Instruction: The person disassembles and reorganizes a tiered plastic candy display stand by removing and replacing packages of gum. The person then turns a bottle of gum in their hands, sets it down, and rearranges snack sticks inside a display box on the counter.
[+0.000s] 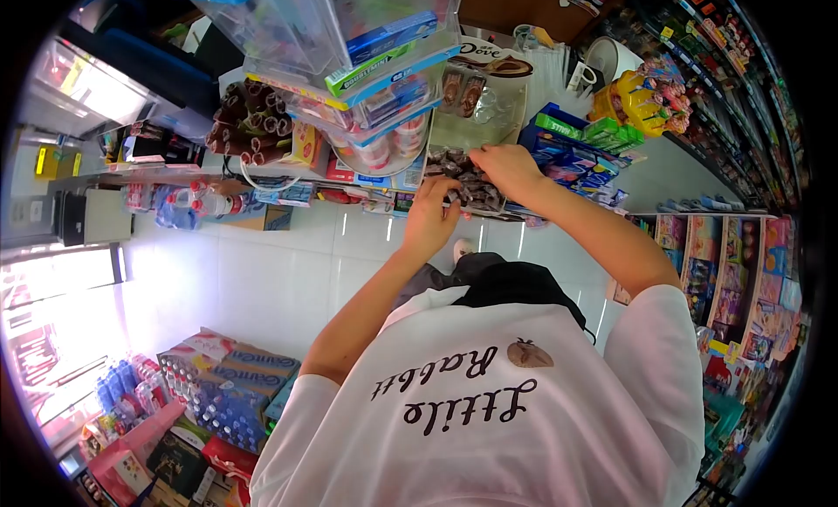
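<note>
Small dark wrapped sweets (476, 193) lie heaped in the near part of a Dove display box (522, 114) on the counter. My left hand (429, 212) is at the left edge of the heap, its fingers bent over the sweets. On the right side of the heap, my right hand (509, 168) reaches in with curled fingers touching the sweets. Whether either hand grips a single sweet is too small to tell. Farther back in the same box are brown packs (461, 92) in a clear tray.
Left of the box stands a clear tiered rack (384, 71) of gum packs. Blue and green gum boxes (576, 149) are close on the right. Stocked shelves (724, 263) line the right side. Bottle packs (214, 402) stand on the floor at lower left.
</note>
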{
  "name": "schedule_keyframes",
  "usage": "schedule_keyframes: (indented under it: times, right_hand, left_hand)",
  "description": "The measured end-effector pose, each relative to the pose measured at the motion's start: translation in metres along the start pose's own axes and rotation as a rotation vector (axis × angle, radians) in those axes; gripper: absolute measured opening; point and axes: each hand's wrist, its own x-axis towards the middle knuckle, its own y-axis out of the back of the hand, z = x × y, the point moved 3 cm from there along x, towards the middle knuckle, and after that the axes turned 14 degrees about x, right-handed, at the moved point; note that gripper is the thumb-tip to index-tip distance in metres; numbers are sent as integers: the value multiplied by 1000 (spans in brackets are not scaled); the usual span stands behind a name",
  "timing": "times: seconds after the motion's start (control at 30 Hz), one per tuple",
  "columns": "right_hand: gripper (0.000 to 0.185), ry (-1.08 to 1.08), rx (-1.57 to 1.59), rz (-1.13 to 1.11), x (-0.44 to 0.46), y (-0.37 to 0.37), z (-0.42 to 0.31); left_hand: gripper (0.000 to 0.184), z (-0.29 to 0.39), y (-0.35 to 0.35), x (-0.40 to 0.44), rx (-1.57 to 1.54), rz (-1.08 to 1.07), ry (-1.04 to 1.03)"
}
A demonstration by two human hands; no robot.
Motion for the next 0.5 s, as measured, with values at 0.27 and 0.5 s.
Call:
schedule_keyframes:
  times: [0.27,0.5]
  right_hand:
    - [10,79,219,24,-4,0,11]
    - [10,156,386,0,-29,84,-46]
  left_hand:
    - [31,0,-8,-8,126,15,-85]
    - [43,21,8,-5,109,166,-114]
